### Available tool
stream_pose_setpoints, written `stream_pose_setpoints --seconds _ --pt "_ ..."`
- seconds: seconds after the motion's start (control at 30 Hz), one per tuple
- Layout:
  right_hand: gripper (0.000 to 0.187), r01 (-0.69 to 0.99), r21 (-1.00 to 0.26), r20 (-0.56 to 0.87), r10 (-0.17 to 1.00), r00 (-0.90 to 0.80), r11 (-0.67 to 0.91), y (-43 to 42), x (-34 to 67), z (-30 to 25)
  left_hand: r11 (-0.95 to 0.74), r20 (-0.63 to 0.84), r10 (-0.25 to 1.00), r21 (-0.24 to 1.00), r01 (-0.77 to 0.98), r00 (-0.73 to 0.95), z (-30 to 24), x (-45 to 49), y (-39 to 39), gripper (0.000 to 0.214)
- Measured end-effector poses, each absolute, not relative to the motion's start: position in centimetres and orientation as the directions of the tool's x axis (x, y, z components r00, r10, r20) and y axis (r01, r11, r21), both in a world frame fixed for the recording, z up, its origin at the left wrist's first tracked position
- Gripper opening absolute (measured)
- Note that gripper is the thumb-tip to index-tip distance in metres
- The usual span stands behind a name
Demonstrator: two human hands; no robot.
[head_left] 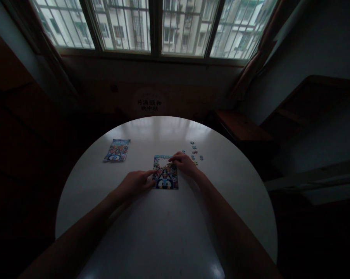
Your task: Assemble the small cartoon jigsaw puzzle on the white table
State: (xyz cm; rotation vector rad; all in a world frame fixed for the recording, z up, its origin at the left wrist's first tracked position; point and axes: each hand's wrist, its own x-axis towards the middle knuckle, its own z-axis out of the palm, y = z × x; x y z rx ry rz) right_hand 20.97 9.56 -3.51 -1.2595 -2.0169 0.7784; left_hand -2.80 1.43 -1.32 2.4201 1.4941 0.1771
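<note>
A colourful square jigsaw puzzle lies on the white table, with a blue cartoon dog face along its near edge. Toward its far side there is a white gap without pieces. My left hand rests at the puzzle's left edge, index finger and thumb stretched out and apart, touching it. Over the upper right of the puzzle, my right hand has its fingertips pinched together at the gap's edge. Whatever lies between those fingertips is too small and dark to make out. Several loose puzzle pieces are scattered just beyond my right hand.
A printed picture sheet or packet with similar artwork lies at the left on the round white table. Beyond the table are a barred window and a wall with Chinese lettering. A low brown wooden piece of furniture stands at the right.
</note>
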Motion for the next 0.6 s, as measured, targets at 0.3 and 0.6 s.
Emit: stream_pose_setpoints --seconds 0.3,0.6 --pt "0.026 0.548 -0.752 0.190 0.917 -0.350 0.365 9.64 21.15 -3.40 -0.428 -0.043 0.887 0.301 0.852 0.460 -1.42 -2.81 1.46 0.049" --pt "0.028 0.454 -0.826 0.215 0.931 -0.295 0.334 10.22 21.74 -3.87 -0.422 -0.053 0.888 0.298 0.856 0.457 -1.09 -2.72 1.31 0.049"
